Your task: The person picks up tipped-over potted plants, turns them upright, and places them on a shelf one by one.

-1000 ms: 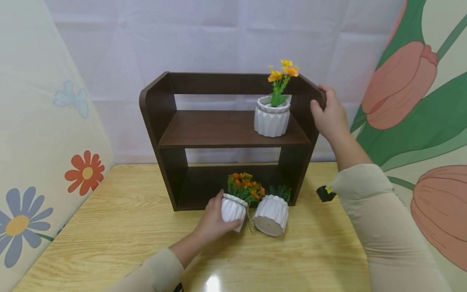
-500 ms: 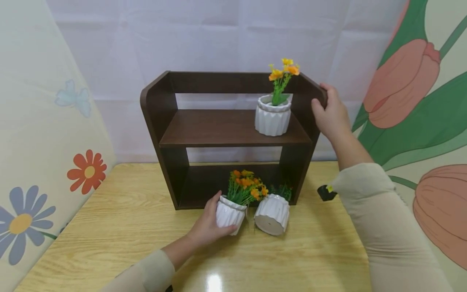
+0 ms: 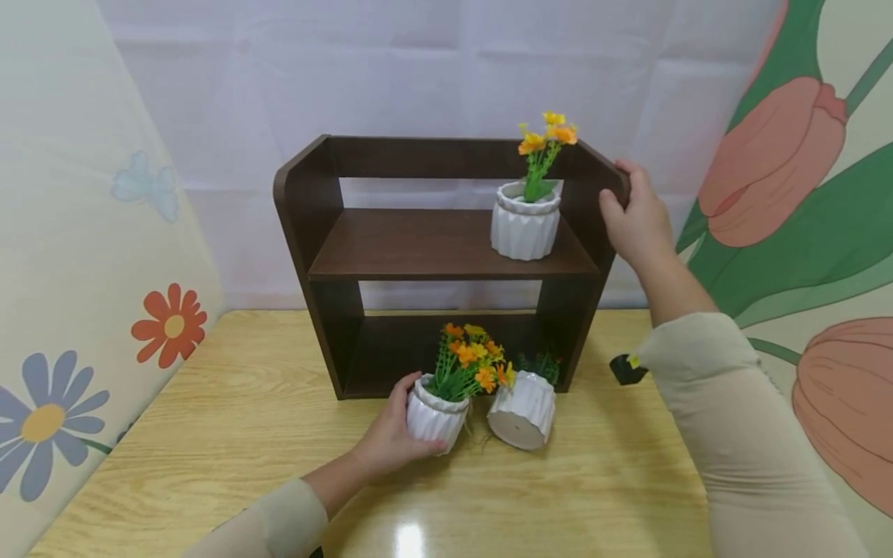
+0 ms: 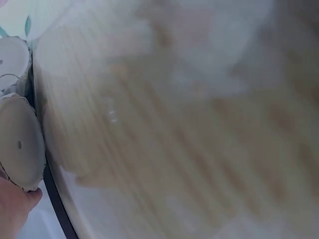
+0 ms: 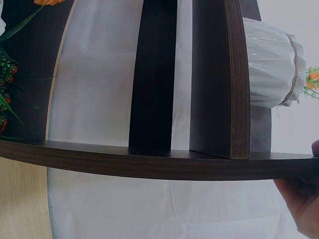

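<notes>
My left hand (image 3: 391, 438) grips a white ribbed flowerpot (image 3: 434, 418) with orange and yellow flowers, tilted to the right in front of the shelf. In the left wrist view the underside of this flowerpot (image 4: 20, 144) faces the camera, fingertips at its rim. Beside it a second white flowerpot (image 3: 530, 403) lies tipped over, base toward me, its greenery reaching into the lower compartment. My right hand (image 3: 638, 221) holds the upper right side panel of the dark brown shelf (image 3: 418, 242). On the upper board a third flowerpot (image 3: 525, 226) with yellow-orange flowers stands upright at the right.
The shelf stands on a light wood table (image 3: 230, 418) against a white cloth (image 3: 391, 70). Right of the shelf is a small black object (image 3: 626, 370) with a yellow bit, near the right sleeve. Flower-patterned panels (image 3: 781, 256) flank both sides.
My left hand has drawn its flowerpot a little left and toward me, away from the tipped one, and the flowers show more fully. My right hand stays on the side panel.
</notes>
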Tool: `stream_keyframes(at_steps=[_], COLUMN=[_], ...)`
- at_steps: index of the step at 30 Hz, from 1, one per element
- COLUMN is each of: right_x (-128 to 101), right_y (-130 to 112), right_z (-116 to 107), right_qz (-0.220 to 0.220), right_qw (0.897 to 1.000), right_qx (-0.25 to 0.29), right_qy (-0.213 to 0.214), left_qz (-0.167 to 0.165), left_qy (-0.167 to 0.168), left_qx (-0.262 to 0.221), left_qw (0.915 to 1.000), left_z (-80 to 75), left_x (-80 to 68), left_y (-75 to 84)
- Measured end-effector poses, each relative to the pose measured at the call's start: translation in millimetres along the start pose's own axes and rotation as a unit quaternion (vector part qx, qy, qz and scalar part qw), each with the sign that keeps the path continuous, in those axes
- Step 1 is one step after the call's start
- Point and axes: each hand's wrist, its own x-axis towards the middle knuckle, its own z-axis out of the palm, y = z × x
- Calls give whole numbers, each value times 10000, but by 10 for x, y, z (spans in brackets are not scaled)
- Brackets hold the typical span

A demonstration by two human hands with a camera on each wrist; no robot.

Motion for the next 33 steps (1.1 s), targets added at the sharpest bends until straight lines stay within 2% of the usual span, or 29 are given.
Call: stream_keyframes(at_steps=[6, 15, 23, 33], right_x=[6, -6, -1, -3], right_y=[-2, 14, -1, -2], right_z=[-12, -4, -11, -4], right_qz=[29, -4, -12, -32], right_qw=[10000, 10000, 10000, 10000], right_qx=[-7, -18, -4, -38], right_qy=[-16, -28, 13, 19], left_qz=[101, 63, 10, -29], left_qy=[179, 296, 373, 421], left_qx=[-299, -380, -681, -802], left_qw=[9993, 9988, 9970, 9959], left_z=[51, 169, 203, 225], left_x=[-50, -94, -108, -134], left_y=[-54, -92, -78, -99])
